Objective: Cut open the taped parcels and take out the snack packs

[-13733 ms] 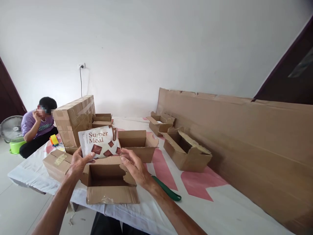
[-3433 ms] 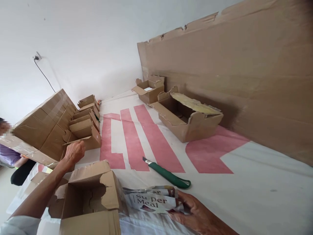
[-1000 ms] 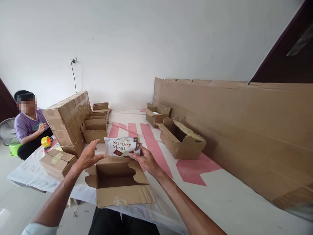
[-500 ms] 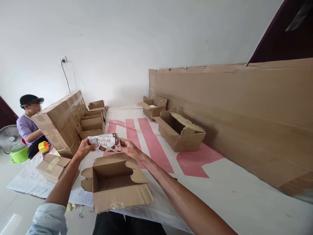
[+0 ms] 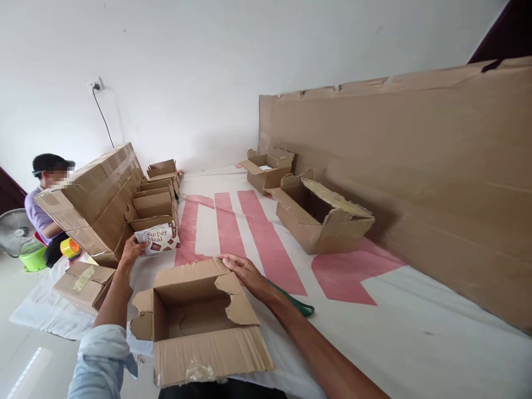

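My left hand (image 5: 132,249) grips a white and brown "Super Meal" packet (image 5: 158,237), held out to the left against the front of a row of small open cartons (image 5: 153,204). My right hand (image 5: 245,271) rests with fingers stretched flat on the back flap of an open, empty cardboard box (image 5: 199,318) that sits at the near table edge between my arms. A green-handled cutter (image 5: 296,302) lies on the sheet, mostly hidden behind my right forearm.
A stack of taped cartons (image 5: 93,197) stands at the left, with a small sealed box (image 5: 81,282) in front. Two open boxes (image 5: 322,219) sit along a tall cardboard sheet (image 5: 415,172) on the right. Another person (image 5: 44,202) sits far left near a fan (image 5: 14,230).
My left hand has carried the packet away to the left, toward the row of small cartons. My right hand has let go of it and dropped onto the open box's flap.
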Tool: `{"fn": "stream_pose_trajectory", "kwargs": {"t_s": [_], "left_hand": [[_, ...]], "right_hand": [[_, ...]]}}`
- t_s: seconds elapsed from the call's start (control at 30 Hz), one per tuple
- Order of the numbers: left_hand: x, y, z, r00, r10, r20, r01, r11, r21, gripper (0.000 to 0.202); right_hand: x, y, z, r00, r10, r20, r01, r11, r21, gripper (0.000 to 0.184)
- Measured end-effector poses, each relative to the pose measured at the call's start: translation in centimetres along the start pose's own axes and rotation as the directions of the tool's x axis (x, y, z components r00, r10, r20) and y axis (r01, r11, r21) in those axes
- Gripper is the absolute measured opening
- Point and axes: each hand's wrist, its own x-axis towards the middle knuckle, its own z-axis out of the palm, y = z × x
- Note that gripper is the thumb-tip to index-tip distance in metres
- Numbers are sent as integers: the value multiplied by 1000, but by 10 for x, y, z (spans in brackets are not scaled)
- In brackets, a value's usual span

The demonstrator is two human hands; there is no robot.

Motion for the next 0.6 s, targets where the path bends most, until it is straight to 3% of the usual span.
{"fn": "stream_pose_trajectory", "kwargs": {"t_s": [0.2,0.37,0.47,0.6], "left_hand": [[40,-14,11,990,-36,-133,40,999,25,57],[57,-30,21,974,-79,-212,91,995,50,56],[60,-38,25,967,-97,-237,114,992,60,56],[61,-43,24,968,-85,-237,104,992,72,54]], "right_hand": [[-7,6,-1,999,52,-10,-52,998,29,73],[-7,2,-6,999,18,-49,-19,1000,-20,74],[-8,-20,-7,988,-107,-114,96,991,-97,70],[-23,-81,4,953,-289,-96,268,946,-182,56]]}}
